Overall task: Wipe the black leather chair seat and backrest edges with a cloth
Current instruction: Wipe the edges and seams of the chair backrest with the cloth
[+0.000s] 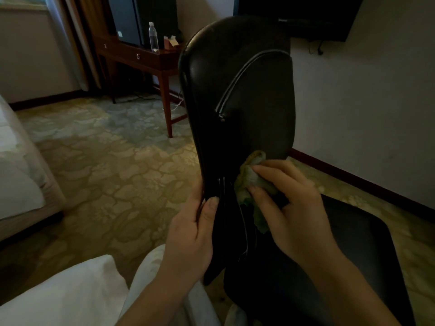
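The black leather chair stands in front of me, its backrest [237,90] rising through the middle of the view and its seat [353,255] spreading low to the right. My left hand [193,234] grips the backrest's lower left edge, thumb on the front face. My right hand [294,208] presses a bunched green-yellow cloth [251,180] against the lower inner part of the backrest, just above where it meets the seat. Part of the cloth is hidden under my fingers.
A wooden desk [146,60] with a water bottle [153,37] and a small box stands behind the chair at the back left. A bed [21,170] lies along the left edge, a white pillow [70,292] low left. Patterned carpet covers the floor; a wall runs on the right.
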